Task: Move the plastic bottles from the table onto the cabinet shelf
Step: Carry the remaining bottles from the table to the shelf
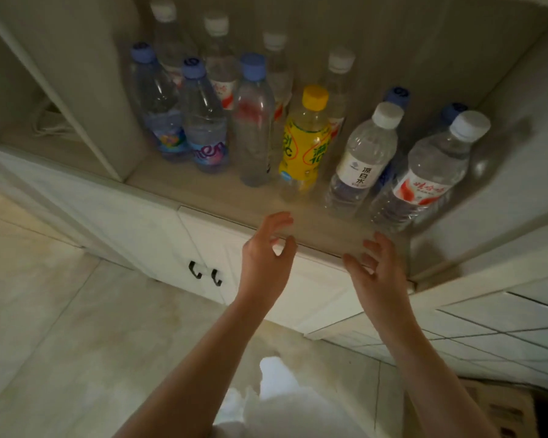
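Several plastic bottles stand upright on the cabinet shelf (203, 191). In the front row are a yellow-capped yellow bottle (304, 140), a white-capped clear bottle (359, 162) and a red-labelled clear bottle (424, 175) at the right. Blue-capped bottles (203, 121) stand to the left, with more white-capped ones behind. My left hand (266, 257) hovers just before the shelf's front edge, below the yellow bottle, fingers spread and empty. Below the two right bottles is my right hand (377, 273), also spread and empty. The table is out of view.
A white partition (86, 99) bounds the shelf on the left and a side wall (503, 172) on the right. White cabinet doors with black handles (204, 273) lie below the shelf. Pale floor tiles (76, 343) spread beneath.
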Available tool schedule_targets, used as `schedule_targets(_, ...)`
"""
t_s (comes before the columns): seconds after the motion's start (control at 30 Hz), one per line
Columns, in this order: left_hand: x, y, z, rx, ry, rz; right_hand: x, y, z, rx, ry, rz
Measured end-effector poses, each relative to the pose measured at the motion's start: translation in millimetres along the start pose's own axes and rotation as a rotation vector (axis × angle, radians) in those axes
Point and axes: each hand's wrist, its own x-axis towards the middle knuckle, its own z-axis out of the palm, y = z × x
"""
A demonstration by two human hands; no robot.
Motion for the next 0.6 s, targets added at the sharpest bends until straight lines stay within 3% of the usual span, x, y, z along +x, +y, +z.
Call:
schedule_targets(0.2, -62, -34, -99, 0.027, 0.154, -0.058, -63, -39, 65, -0.046, -0.139, -0.183)
schedule_targets(0.6, -265, -110, -315, 0.229, 0.666, -0.306, -238, -94, 247, -0.066, -0.755, -0.395)
